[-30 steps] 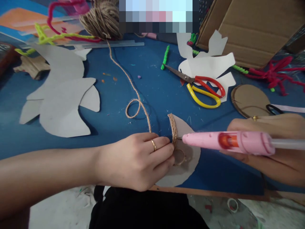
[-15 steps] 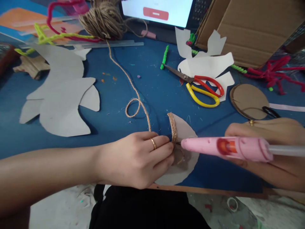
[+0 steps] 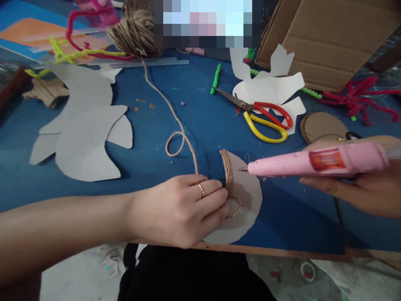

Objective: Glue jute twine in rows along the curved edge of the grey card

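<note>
My left hand (image 3: 184,209) presses down on a curved cardboard cutout (image 3: 246,192) at the table's front edge, its fingers closed over the twine there. Several rows of jute twine (image 3: 228,171) line the cutout's inner edge. A loose end curls on its surface below them, and the strand runs back from my fingers through a loop to the twine ball (image 3: 134,31). In my right hand (image 3: 360,188) is a pink hot glue gun (image 3: 313,161). Its metal nozzle hovers over the upper part of the cutout, pointing left, apart from the twine.
Scissors (image 3: 266,121) with red and yellow handles lie over white paper cutouts (image 3: 269,88). A large grey cutout (image 3: 84,125) covers the left side. Behind stand a cardboard box (image 3: 328,42) and a blurred screen (image 3: 206,21). Cardboard discs (image 3: 322,127) and red pipe cleaners (image 3: 357,98) are at right.
My right hand has moved the glue gun up and to the right, drawing its nozzle away from the twine row. My left hand has stayed in place.
</note>
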The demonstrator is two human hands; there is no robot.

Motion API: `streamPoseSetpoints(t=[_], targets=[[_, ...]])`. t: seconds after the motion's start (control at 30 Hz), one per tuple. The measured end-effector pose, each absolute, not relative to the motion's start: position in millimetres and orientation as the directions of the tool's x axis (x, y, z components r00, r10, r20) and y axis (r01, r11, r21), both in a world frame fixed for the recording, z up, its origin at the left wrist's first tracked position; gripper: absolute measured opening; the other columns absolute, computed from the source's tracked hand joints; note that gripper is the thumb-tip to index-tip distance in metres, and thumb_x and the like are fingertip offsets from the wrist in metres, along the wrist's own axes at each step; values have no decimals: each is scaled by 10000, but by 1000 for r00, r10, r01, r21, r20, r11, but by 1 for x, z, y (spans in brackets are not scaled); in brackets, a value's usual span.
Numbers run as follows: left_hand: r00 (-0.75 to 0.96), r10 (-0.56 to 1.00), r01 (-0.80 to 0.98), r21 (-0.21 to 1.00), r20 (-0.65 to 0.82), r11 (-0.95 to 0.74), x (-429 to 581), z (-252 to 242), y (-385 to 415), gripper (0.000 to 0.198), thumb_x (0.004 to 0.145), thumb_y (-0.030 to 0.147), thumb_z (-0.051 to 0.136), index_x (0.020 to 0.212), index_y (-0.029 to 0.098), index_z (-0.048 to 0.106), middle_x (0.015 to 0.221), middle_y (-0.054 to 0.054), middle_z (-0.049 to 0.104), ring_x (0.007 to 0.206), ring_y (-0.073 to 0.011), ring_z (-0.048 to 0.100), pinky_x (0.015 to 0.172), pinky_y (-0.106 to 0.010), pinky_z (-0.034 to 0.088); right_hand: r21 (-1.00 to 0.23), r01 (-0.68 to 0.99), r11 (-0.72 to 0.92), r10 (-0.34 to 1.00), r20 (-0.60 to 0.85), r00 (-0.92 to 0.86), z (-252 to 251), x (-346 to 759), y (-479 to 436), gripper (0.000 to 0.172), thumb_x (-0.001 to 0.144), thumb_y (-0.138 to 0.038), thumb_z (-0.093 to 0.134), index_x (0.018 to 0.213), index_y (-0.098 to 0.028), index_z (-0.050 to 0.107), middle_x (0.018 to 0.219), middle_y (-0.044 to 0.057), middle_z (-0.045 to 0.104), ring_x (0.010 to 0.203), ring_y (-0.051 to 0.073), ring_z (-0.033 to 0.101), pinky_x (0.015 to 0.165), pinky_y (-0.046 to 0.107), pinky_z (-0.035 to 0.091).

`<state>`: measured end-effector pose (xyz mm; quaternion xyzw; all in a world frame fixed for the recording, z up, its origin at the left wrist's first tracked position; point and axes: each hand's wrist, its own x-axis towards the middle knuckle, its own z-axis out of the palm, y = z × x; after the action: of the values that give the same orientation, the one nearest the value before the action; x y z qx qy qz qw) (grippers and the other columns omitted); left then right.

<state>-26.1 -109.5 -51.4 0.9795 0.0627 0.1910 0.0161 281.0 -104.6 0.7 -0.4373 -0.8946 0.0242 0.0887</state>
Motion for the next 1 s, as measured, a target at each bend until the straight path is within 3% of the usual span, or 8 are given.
streamPoseSetpoints(t=[0.17, 0.33, 0.5, 0.63, 0.7, 0.77, 0.93, 1.0], targets=[[922, 127, 113, 58, 366, -992, -27, -51, -109, 150, 897, 158, 512, 945, 143, 653, 950, -87, 680, 942, -197, 639, 805, -299, 547, -304, 677, 670, 742, 255, -620, -22, 283, -94, 188, 837, -396, 585, 857, -212, 614, 725, -4, 640, 591, 112, 584, 528, 218, 456], [921, 103, 99, 29, 377, -995, -26, -55, -109, 174, 896, 171, 519, 972, 128, 669, 965, -90, 691, 902, -203, 650, 740, -305, 563, -386, 697, 604, 796, 331, -506, -47, 275, -91, 221, 806, -353, 620, 667, -190, 566, 444, -76, 381, 376, 63, 356, 348, 191, 300], [913, 101, 82, 64, 396, -995, -25, -55, -105, 149, 875, 179, 566, 955, 109, 670, 954, -86, 698, 848, -196, 656, 705, -297, 562, -395, 728, 560, 825, 345, -447, -58, 284, -92, 160, 793, -307, 621, 715, -167, 613, 459, -64, 412, 414, 76, 402, 396, 203, 354], [904, 168, 91, 206, 393, -974, -24, -49, -99, 145, 902, 173, 525, 879, 139, 664, 862, -56, 694, 769, -153, 644, 696, -252, 539, -365, 740, 565, 817, 369, -443, -59, 289, -92, 183, 793, -324, 632, 695, -172, 601, 495, -48, 461, 445, 82, 437, 424, 217, 365], [890, 233, 109, 316, 391, -943, -24, -45, -94, 151, 914, 201, 519, 876, 144, 654, 817, -48, 684, 734, -136, 628, 671, -229, 520, -347, 733, 585, 803, 374, -464, -59, 289, -92, 160, 799, -325, 639, 833, -168, 632, 624, -13, 582, 538, 103, 535, 492, 223, 426], [871, 313, 131, 433, 379, -892, -23, -41, -87, 132, 906, 217, 543, 911, 140, 651, 804, -45, 677, 731, -118, 622, 670, -197, 505, -323, 730, 603, 789, 376, -485, -60, 291, -92, 246, 812, -351, 634, 977, -169, 622, 802, 33, 658, 690, 140, 617, 595, 243, 480], [836, 458, 194, 619, 302, -761, -19, -37, -65, 117, 868, 181, 596, 954, 157, 672, 845, -36, 679, 753, -84, 634, 677, -142, 475, -219, 817, 533, 823, 360, -440, -60, 303, -105, 483, 803, -522, 596, 1117, -157, 551, 1025, 119, 641, 930, 244, 619, 769, 364, 500], [831, 493, 235, 642, 256, -730, -15, -37, -56, 107, 862, 175, 597, 923, 164, 684, 823, -32, 681, 733, -88, 629, 659, -154, 466, -185, 877, 443, 846, 409, -341, -59, 308, -118, 464, 816, -508, 575, 1107, -148, 537, 1023, 140, 626, 940, 270, 606, 771, 402, 486]])
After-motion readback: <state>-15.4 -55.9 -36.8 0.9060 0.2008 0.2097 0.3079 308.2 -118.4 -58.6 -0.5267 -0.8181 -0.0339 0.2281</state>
